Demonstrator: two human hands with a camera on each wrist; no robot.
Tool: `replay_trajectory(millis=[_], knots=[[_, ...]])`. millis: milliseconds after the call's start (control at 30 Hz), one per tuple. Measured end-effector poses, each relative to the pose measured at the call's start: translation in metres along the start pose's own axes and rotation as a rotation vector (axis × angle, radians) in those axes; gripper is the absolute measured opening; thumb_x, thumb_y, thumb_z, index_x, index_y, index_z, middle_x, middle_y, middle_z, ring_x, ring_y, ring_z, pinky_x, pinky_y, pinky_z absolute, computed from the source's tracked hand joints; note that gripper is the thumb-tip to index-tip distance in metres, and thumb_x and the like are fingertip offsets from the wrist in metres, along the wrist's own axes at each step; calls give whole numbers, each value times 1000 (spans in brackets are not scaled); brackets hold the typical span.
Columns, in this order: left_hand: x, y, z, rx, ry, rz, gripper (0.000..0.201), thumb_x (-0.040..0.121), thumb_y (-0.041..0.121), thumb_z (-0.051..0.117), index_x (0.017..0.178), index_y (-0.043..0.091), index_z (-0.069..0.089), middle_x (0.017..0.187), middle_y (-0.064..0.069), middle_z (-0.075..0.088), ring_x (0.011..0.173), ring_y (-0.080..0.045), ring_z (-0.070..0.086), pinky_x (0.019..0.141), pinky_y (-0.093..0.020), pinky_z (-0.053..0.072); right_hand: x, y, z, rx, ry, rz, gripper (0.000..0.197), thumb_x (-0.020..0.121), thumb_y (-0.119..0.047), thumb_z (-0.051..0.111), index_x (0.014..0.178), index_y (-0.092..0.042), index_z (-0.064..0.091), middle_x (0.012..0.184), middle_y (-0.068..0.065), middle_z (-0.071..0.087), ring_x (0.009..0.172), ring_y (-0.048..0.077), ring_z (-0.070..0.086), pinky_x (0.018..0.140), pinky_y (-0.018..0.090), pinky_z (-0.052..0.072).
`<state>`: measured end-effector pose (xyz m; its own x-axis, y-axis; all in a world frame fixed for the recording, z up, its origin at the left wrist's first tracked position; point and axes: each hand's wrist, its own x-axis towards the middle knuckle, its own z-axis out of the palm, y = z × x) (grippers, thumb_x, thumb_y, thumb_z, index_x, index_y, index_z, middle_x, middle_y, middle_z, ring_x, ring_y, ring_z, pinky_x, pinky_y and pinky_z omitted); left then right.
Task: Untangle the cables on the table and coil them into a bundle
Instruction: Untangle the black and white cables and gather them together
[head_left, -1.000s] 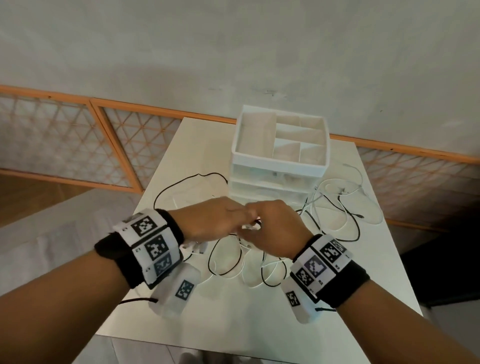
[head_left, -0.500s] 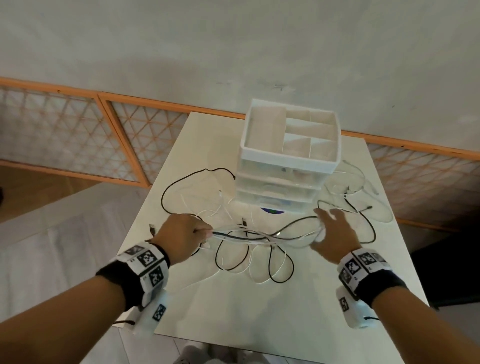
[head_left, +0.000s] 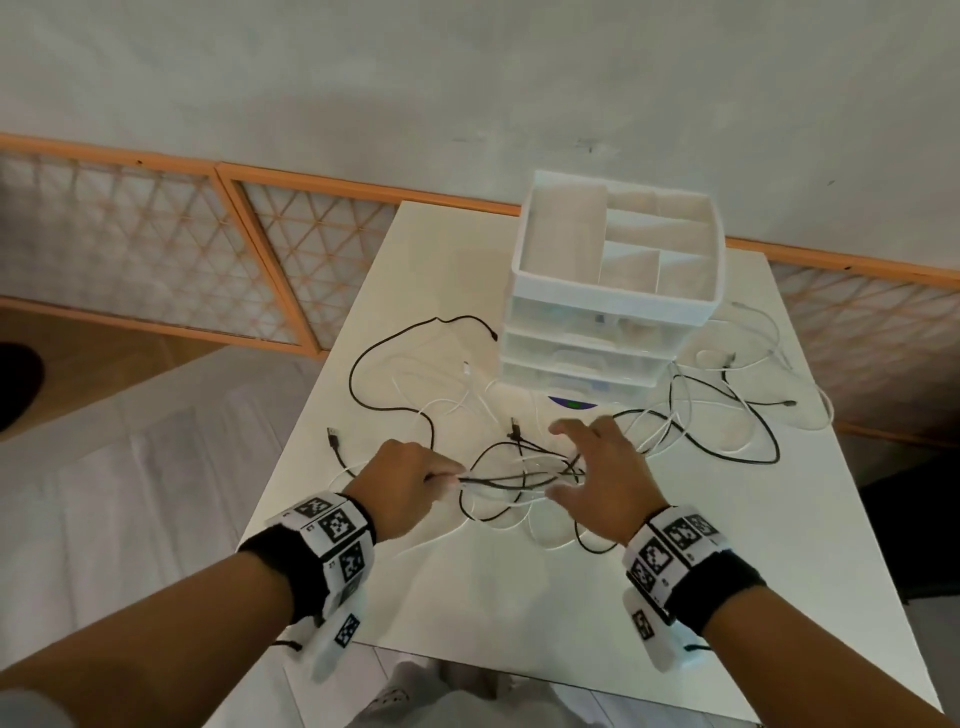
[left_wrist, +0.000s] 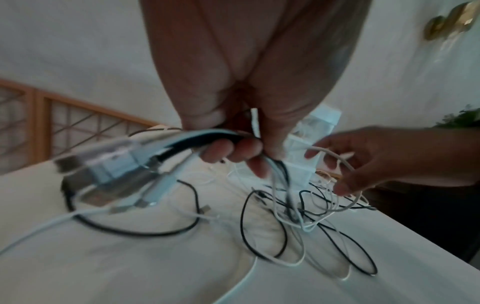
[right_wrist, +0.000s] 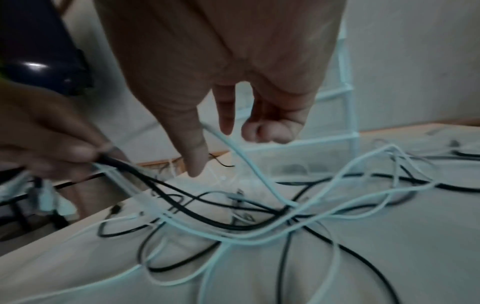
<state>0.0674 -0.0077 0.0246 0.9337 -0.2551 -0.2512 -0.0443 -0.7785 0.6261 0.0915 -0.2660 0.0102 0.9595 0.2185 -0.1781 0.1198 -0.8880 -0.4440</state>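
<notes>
Cables (head_left: 524, 480), black and white, tangled mid-table (head_left: 779, 571) toward its near edge: left hand (head_left: 402, 486) grips gathered ends as an anchor, right hand (head_left: 605, 480) spread, fingers loose, apparently to comb out a white strand.

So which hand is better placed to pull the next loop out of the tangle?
The right hand: its fingers are spread open right over the cable tangle, while the left hand already grips a cable bunch.
</notes>
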Motion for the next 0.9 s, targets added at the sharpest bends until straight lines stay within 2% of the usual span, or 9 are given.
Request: replay_trajectory(millis=[100, 200, 300, 367, 533, 600, 700, 800, 900], knots=[[9, -8, 5, 80, 21, -173, 23, 100, 20, 48, 94, 7, 66, 91, -10, 69, 97, -31, 63, 73, -29, 40, -13, -39, 13, 2, 0, -224, 45, 78, -41, 70, 120, -37, 54, 112, -9, 52, 89, 18, 63, 80, 36, 54], [16, -11, 8, 156, -30, -277, 26, 100, 27, 46, 105, 5, 59, 108, -15, 66, 103, -33, 59, 78, -32, 40, -15, -74, 48, -55, -249, -383, 32, 88, -34, 60, 120, -33, 60, 109, -7, 60, 100, 18, 62, 87, 40, 52], [17, -9, 8, 136, -44, -322, 26, 101, 29, 45, 106, 6, 56, 112, -17, 65, 104, -34, 59, 80, -33, 42, -9, -86, 87, -226, -409, -314, 42, 93, -30, 58, 134, -28, 51, 123, 3, 53, 110, 29, 59, 88, 39, 50], [15, -10, 5, 124, -85, -323, 26, 101, 32, 45, 100, 7, 54, 108, -16, 64, 103, -34, 58, 79, -33, 41, -9, -87, 101, -290, -416, -239, 34, 92, -24, 58, 125, -24, 53, 123, 7, 47, 105, 33, 60, 82, 39, 50], [10, -22, -8, -314, -149, -391, 22, 97, 28, 54, 92, 6, 55, 84, -10, 70, 63, -21, 51, 56, -29, 40, -27, -75, 95, -291, -384, -203, 25, 84, -8, 55, 107, -16, 52, 116, 6, 44, 87, 31, 60, 69, 35, 45], [6, -24, -18, -495, -151, -412, 17, 97, 23, 56, 92, 7, 53, 87, -9, 77, 53, -15, 47, 46, -25, 34, -32, -70, 76, -186, -296, -167, 24, 84, -6, 47, 102, -22, 46, 107, 2, 53, 84, 32, 62, 67, 35, 43], [1, -23, -33, -608, -220, -334, 14, 98, 20, 55, 90, 10, 50, 90, -11, 77, 46, -13, 41, 41, -22, 28, -28, -65, 33, 75, 32, -50, 17, 91, -8, 44, 90, -25, 43, 78, -2, 63, 71, 28, 59, 65, 37, 46], [3, -23, -39, -528, -283, -205, 20, 101, 25, 51, 86, 12, 47, 80, -9, 75, 47, -11, 37, 44, -22, 27, -20, -58, -18, 288, 409, 37, 16, 94, -6, 51, 100, -20, 58, 68, -2, 67, 64, 19, 62, 64, 30, 48], [13, -22, -40, -334, -179, -170, 25, 101, 28, 50, 79, 15, 47, 68, -1, 67, 47, -9, 42, 50, -24, 33, -16, -50, -61, 494, 604, 100, 29, 96, -7, 49, 109, -27, 64, 67, -1, 66, 51, 15, 58, 54, 23, 47]])
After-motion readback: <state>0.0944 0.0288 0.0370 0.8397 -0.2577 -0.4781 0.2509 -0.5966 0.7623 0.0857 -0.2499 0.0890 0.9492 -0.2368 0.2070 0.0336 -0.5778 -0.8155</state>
